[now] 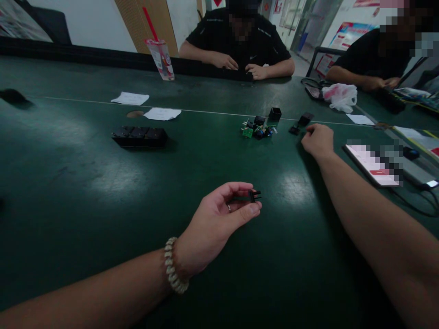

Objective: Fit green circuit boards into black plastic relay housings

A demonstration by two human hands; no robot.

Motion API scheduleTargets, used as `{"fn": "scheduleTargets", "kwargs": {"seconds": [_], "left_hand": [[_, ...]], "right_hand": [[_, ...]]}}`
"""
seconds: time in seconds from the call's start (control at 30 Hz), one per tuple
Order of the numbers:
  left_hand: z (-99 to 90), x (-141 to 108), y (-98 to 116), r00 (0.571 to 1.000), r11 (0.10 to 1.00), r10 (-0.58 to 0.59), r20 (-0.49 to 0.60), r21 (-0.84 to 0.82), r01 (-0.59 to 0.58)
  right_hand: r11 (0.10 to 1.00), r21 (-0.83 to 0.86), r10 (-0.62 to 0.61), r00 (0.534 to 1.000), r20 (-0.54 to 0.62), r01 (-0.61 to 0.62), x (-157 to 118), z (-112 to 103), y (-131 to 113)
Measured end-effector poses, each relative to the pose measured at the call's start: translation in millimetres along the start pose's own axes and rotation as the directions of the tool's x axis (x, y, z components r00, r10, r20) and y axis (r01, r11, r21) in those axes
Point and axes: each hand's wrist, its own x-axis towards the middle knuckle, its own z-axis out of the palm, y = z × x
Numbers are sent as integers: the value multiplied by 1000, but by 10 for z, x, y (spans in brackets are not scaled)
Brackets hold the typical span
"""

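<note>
A head-worn view looks down on a dark green surface [103, 183] where a person works with two bare hands. The left hand [219, 219], a beaded bracelet [174, 265] on its wrist, is lifted a little off the surface with its fingers curled in; thumb and forefinger pinch a small black part [254, 195] with short prongs pointing away from the palm. The right hand [318, 139] is stretched out farther away, loosely curled, knuckles up, fingertips touching the surface just right of a small pile of parts [259, 130]; whether it holds anything cannot be told.

That pile of black, green and blue pieces is the landmark. Just beyond it sits a small black cube housing [275, 113], and to its right, near the right hand's fingertips, lie two more black pieces [300, 124]. Well to the left of the pile is a row of black blocks [139, 136]; beyond those lie white paper slips [146, 106] and a plastic cup [160, 58] with a red straw.

Judging by this, one piece is in hand and the other hand is fetching its mate; the next move would call for a fine pinch and careful lining-up of the prongs.

To the right of the pile lies a phone [372, 164], screen blurred. Two other people sit at the far edge. Print on the cup and wall posters is too small to read.
</note>
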Motion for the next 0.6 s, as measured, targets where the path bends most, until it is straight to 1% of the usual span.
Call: {"fn": "scheduleTargets", "kwargs": {"seconds": [0.1,0.17,0.27,0.3,0.33,0.37,0.4,0.43,0.5,0.53,0.6], "left_hand": [[0,1,2,1000,1000,3,-5,-2,-3],[0,3,4,1000,1000,-2,-4,-3,2],[2,10,9,1000,1000,-8,-10,1,8],[3,12,11,1000,1000,-11,-12,4,11],[4,13,12,1000,1000,-16,-13,7,16],[6,13,11,1000,1000,-19,-14,8,19],[7,12,8,1000,1000,-20,-14,5,20],[8,10,4,1000,1000,-20,-14,0,20],[11,6,-7,1000,1000,-13,-8,-9,13],[12,5,-12,1000,1000,-6,-4,-12,6],[14,7,-20,1000,1000,13,1,-13,-13]], "right_hand": [[989,131,82,995,-63,-73,-117,-9,-129],[966,242,115,991,-68,-95,-255,-20,-256],[902,415,129,992,15,-124,-583,-93,-480],[859,491,129,989,69,-146,-723,-137,-561],[722,651,149,971,185,-235,-872,-187,-642],[578,746,148,941,304,-331,-1026,-242,-723],[466,785,139,910,391,-408,-1177,-297,-801],[379,800,127,882,453,-465,-1320,-349,-872],[262,789,73,827,557,-555,-1563,-436,-984],[220,781,40,806,591,-584,-1655,-469,-1020],[165,763,-29,770,637,-625,-1781,-518,-1053]]}}
